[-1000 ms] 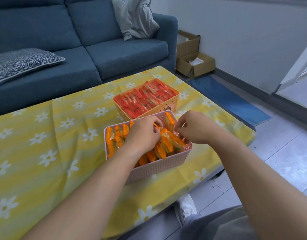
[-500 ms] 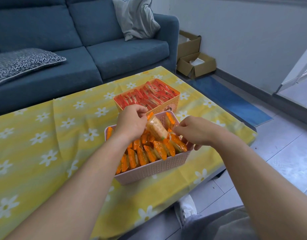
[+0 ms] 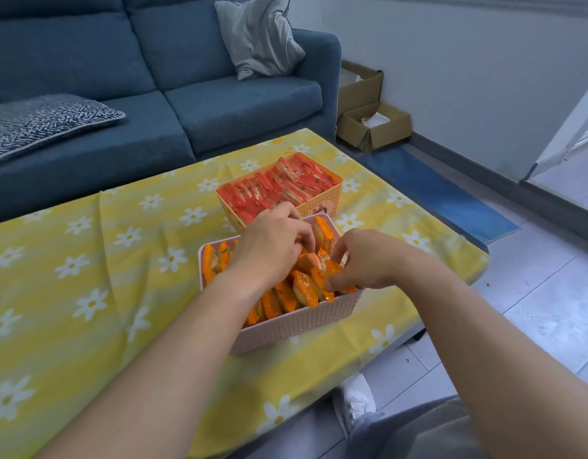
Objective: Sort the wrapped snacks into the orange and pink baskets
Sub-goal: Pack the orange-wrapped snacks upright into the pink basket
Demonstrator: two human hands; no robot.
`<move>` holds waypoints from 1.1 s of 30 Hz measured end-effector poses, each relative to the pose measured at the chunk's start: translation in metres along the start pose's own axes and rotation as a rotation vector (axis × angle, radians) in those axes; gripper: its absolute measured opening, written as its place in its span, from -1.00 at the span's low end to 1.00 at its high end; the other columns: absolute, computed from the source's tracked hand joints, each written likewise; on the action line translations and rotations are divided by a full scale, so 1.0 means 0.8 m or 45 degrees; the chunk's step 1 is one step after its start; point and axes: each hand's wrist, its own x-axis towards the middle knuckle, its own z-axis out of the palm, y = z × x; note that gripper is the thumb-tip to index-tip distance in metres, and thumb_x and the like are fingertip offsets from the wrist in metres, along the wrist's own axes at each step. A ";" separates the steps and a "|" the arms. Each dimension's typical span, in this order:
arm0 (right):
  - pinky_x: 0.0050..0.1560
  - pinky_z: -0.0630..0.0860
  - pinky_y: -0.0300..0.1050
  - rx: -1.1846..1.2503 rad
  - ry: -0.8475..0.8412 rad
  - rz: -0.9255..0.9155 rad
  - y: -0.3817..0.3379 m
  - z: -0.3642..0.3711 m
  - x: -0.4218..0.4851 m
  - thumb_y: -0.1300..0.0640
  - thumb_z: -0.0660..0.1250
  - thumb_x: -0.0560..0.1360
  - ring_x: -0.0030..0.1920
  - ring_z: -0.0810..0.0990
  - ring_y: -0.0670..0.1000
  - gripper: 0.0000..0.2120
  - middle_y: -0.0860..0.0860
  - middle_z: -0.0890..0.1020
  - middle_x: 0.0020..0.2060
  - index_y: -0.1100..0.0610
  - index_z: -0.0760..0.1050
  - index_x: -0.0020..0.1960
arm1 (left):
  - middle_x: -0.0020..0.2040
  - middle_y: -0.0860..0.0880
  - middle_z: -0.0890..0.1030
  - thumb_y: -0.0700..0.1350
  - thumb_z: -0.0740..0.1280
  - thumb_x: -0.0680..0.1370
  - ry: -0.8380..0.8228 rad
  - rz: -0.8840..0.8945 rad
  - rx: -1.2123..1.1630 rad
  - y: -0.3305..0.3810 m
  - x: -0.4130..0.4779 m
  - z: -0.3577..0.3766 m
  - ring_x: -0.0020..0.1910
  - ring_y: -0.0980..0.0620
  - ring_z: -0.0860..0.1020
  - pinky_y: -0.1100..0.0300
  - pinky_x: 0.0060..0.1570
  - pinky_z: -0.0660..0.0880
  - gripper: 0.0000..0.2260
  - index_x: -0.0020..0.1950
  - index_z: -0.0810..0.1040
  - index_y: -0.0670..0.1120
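A pink basket (image 3: 299, 326) on the yellow flowered table holds several orange-wrapped snacks (image 3: 296, 289) standing in rows. Behind it an orange basket (image 3: 325, 202) is packed with red-wrapped snacks (image 3: 276, 187). My left hand (image 3: 269, 246) reaches into the middle of the pink basket with fingers curled down among the orange snacks near the far wall. My right hand (image 3: 362, 260) is over the basket's right end, its fingertips pinching an orange snack at the front right corner. What the left fingers hold is hidden.
The table (image 3: 87, 276) wears a yellow cloth with white flowers; its right edge drops to a tiled floor. A blue sofa (image 3: 186, 94) stands behind, cardboard boxes (image 3: 372, 124) by the wall, and my white shoe (image 3: 352, 402) under the table edge.
My left hand had lifted one orange snack above the pink basket; now it has gone back down among the snacks. My right hand stayed at the basket's right end.
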 end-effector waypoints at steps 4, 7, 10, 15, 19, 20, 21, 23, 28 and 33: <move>-0.05 0.62 0.08 -0.107 0.082 -0.021 -0.004 0.011 0.009 -0.13 0.51 0.42 -0.06 0.65 0.12 -0.56 0.10 0.67 -0.06 0.19 0.60 0.09 | 0.11 0.09 0.57 -0.22 0.25 0.59 -0.201 -0.101 -0.190 0.001 0.003 0.009 0.06 0.04 0.55 0.09 0.04 0.49 -0.71 -0.06 0.69 0.12; -0.14 0.57 0.00 -0.136 0.053 -0.040 -0.006 0.014 0.011 -0.05 0.42 0.49 -0.13 0.60 0.11 -0.73 0.07 0.62 -0.14 0.17 0.56 -0.04 | 0.16 0.05 0.59 -0.08 0.28 0.61 -0.349 -0.229 -0.408 0.004 0.006 0.009 0.11 0.01 0.55 0.08 0.12 0.49 -0.79 0.21 0.58 0.10; -0.22 0.47 -0.02 -0.037 -0.069 -0.017 -0.004 0.005 0.009 0.13 0.22 0.55 -0.22 0.54 0.11 -0.82 0.11 0.59 -0.22 0.18 0.51 -0.16 | 0.23 0.06 0.54 -0.04 0.40 0.55 -0.449 -0.202 -0.427 0.001 0.004 0.012 0.11 0.02 0.57 0.02 0.15 0.52 -0.73 0.23 0.54 0.16; -0.07 0.68 0.07 -0.204 0.244 -0.044 -0.002 -0.009 0.027 0.15 0.19 0.52 -0.09 0.65 0.07 -0.75 0.03 0.68 -0.07 0.04 0.63 0.04 | 0.15 0.01 0.60 -0.08 0.44 0.51 -0.365 -0.209 -0.277 0.002 0.004 0.013 -0.01 0.01 0.56 0.09 -0.01 0.51 -0.83 0.09 0.62 0.09; 0.12 0.58 0.08 -0.410 0.355 -0.119 0.002 -0.004 0.060 0.13 0.32 0.54 0.22 0.43 0.11 -0.68 0.05 0.48 0.23 -0.14 0.57 0.24 | 0.17 -0.02 0.63 -0.16 0.42 0.47 -0.303 -0.290 -0.237 0.002 0.006 0.011 0.06 -0.03 0.55 0.18 -0.01 0.44 -0.74 0.15 0.67 0.01; 0.19 0.53 0.11 -0.493 0.299 -0.134 0.007 0.002 0.067 0.10 0.33 0.55 0.30 0.35 0.15 -0.65 0.07 0.40 0.32 -0.18 0.53 0.30 | 0.19 -0.01 0.63 -0.16 0.42 0.47 -0.302 -0.292 -0.228 0.002 0.006 0.010 0.09 -0.03 0.54 0.20 0.01 0.41 -0.73 0.16 0.68 0.01; 0.27 0.48 0.14 -0.548 0.230 -0.137 0.010 0.007 0.071 0.08 0.34 0.56 0.38 0.28 0.19 -0.60 0.10 0.32 0.40 -0.23 0.48 0.34 | 0.20 0.00 0.63 -0.16 0.42 0.47 -0.304 -0.296 -0.228 0.001 0.006 0.011 0.12 -0.03 0.54 0.21 0.01 0.38 -0.73 0.15 0.68 0.01; 0.39 0.37 0.24 -0.581 0.107 -0.114 0.015 0.017 0.077 0.06 0.32 0.58 0.51 0.11 0.27 -0.52 0.11 0.14 0.54 -0.31 0.37 0.42 | 0.22 0.01 0.61 -0.14 0.42 0.48 -0.316 -0.310 -0.245 0.000 0.007 0.012 0.13 -0.01 0.55 0.22 0.00 0.38 -0.77 0.12 0.68 0.04; 0.46 0.29 0.27 -0.609 0.093 -0.125 0.012 0.023 0.081 0.08 0.27 0.61 0.57 -0.02 0.28 -0.56 0.08 0.04 0.60 -0.33 0.44 0.39 | 0.24 0.04 0.60 -0.12 0.43 0.50 -0.341 -0.307 -0.258 -0.005 0.010 0.013 0.11 0.03 0.53 0.22 0.01 0.37 -0.79 0.12 0.67 0.05; 0.43 0.33 0.20 -0.446 0.280 -0.204 0.021 0.010 0.065 0.00 0.46 0.50 0.54 0.05 0.21 -0.82 -0.02 0.16 0.55 -0.19 0.67 0.09 | 0.27 0.02 0.60 -0.10 0.41 0.52 -0.304 -0.310 -0.231 -0.004 0.010 0.016 0.23 -0.02 0.53 0.22 0.05 0.36 -0.76 0.18 0.67 0.04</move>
